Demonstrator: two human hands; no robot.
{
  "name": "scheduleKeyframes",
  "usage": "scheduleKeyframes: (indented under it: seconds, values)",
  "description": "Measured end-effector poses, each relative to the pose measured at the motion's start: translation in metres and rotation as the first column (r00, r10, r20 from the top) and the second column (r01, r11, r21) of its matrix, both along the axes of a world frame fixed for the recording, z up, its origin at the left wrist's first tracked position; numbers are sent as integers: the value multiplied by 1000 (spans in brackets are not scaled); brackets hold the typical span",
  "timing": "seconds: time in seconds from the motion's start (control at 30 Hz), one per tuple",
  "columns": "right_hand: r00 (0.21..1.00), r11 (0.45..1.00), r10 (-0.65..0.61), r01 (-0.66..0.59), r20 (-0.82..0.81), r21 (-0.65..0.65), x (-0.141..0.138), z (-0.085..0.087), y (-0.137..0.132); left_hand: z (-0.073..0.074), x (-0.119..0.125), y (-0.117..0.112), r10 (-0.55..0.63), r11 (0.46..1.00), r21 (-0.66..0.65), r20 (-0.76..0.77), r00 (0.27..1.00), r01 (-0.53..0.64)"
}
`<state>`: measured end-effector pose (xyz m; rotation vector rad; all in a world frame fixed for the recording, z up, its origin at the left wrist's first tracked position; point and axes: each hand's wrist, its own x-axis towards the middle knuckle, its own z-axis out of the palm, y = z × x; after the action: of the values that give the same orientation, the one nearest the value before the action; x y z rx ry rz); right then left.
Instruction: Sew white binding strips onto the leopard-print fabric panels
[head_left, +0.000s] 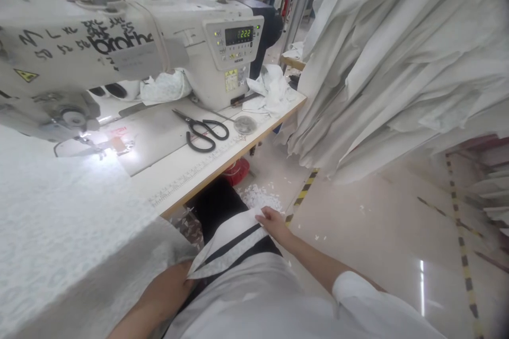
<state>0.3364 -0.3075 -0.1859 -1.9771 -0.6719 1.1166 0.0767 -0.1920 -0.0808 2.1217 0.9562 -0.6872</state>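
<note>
Over my lap a white fabric piece (233, 235) is stretched between my hands, with dark bands showing along it. My right hand (274, 224) pinches its far right end between thumb and fingers. At its near left end, my left hand (170, 287) is closed on the corner, its fingertips partly hidden. To the left, a large pale patterned cloth (67, 233) spreads from the sewing machine (175, 26) down past the table edge. The machine's needle area (97, 145) is brightly lit above that cloth.
Black-handled scissors (202, 130) and a small round dish (245, 125) lie on the sewing table (167, 193). Crumpled white scraps (272, 87) sit at its far end. Large hanging white cloths (382, 63) fill the right side. Yellow-black tape (306, 190) marks the floor.
</note>
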Motion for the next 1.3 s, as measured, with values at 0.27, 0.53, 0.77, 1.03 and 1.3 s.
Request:
scheduleKeyframes:
  seconds: [0.27, 0.53, 0.77, 1.03, 1.3]
  values:
    - [986, 989, -82, 63, 142, 132, 26, 9, 4, -9, -3, 1, 6, 999, -52, 16, 1000, -5]
    - [930, 984, -179, 175, 322, 40, 100, 12, 1, -21, 23, 18, 8, 999, 49, 172, 985, -17]
    - [926, 998, 67, -68, 371, -9, 85, 3, -18, -62, 29, 43, 93, 983, 139, 201, 975, -123]
    - [841, 803, 421, -520, 341, 291, 4, 35, 37, -78, 20, 22, 149, 945, 220, 364, 919, -241]
    - [939, 849, 274, -339, 209, 405, 6, 68, 81, -89, -21, -9, 142, 970, 137, 361, 922, -203]
